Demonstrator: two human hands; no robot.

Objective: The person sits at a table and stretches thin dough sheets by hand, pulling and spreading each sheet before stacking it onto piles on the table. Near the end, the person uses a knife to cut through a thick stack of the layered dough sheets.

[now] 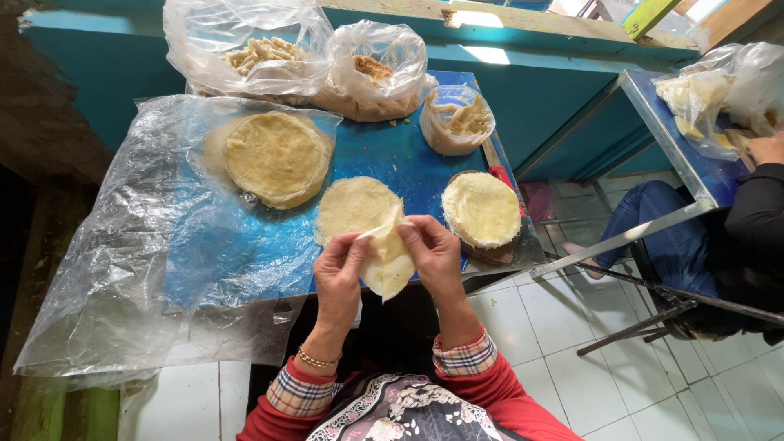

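Two hands meet at the lower centre of the frame, above red sleeves with checked cuffs. At the far left, a large sheet of clear plastic [122,269] drapes over the blue table [392,155] and hangs off its near edge. On that plastic, toward the upper left, lies a round stack of pale yellow wrappers [278,157]. Behind it, at the top edge, sits a clear bag of light brown sticks [253,53], and just to its right a second bag of brown filling [376,73].

At centre, the left hand [339,273], wearing a thin bracelet at the wrist, pinches the left edge of a thin folded wrapper [388,261] between thumb and fingers. The right hand [434,257] pinches the opposite edge in the same way, fingers curled closed on it. This wrapper hangs between the hands just over the table's near edge. A single flat wrapper [355,204] lies on the table right behind it.

Further right stand a small tub of brown paste [456,121] and, nearer, a round board stacked with more wrappers [482,208]. At the far right, another person in jeans [661,237] sits at a second table holding more plastic bags [719,90].
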